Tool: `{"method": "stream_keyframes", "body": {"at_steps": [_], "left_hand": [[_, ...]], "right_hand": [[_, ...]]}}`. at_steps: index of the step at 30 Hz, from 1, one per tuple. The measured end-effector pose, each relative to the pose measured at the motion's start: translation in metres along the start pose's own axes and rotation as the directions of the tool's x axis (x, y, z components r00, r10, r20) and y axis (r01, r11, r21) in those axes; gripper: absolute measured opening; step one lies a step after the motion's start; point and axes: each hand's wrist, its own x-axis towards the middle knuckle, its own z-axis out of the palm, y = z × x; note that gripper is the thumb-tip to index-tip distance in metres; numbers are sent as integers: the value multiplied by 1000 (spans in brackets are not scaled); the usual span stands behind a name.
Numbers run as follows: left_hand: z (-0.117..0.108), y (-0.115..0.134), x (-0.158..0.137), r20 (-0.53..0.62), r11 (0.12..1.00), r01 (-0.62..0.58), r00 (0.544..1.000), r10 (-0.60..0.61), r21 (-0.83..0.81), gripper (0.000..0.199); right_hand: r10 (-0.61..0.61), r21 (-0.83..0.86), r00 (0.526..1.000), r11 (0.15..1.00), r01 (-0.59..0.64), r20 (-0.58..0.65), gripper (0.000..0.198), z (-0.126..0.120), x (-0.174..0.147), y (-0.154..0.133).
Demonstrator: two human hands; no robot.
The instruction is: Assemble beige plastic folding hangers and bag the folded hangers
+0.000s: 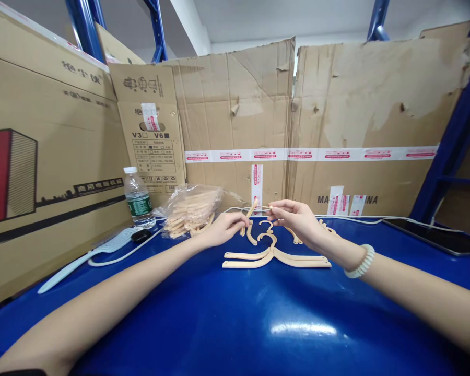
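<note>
My left hand is closed on a thin beige hanger arm, which tilts up past its fingertips. Across from it, my right hand has its fingertips pinched together; what they hold is too small to make out. Below both hands, beige folding hangers lie on the blue table, their arms spread to both sides and their hooks pointing away. Just behind are a loose hook, a curved arm piece and further pieces, partly hidden by my right hand.
A clear plastic bag full of beige pieces sits back left, beside a water bottle. A pale blue hairbrush and black object lie left. A white cable runs behind; a dark tablet lies right. Cardboard walls the back.
</note>
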Motion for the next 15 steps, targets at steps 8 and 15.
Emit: {"method": "stream_keyframes", "body": {"at_steps": [8, 15], "left_hand": [[5, 12, -11, -196, 924, 151, 953, -230, -350, 16], [17, 31, -21, -279, 779, 170, 870, -407, -604, 41]], "right_hand": [[64, 122, 997, 991, -59, -38, 28, 7, -21, -4], [260, 304, 966, 919, -252, 13, 37, 12, -57, 3]]}}
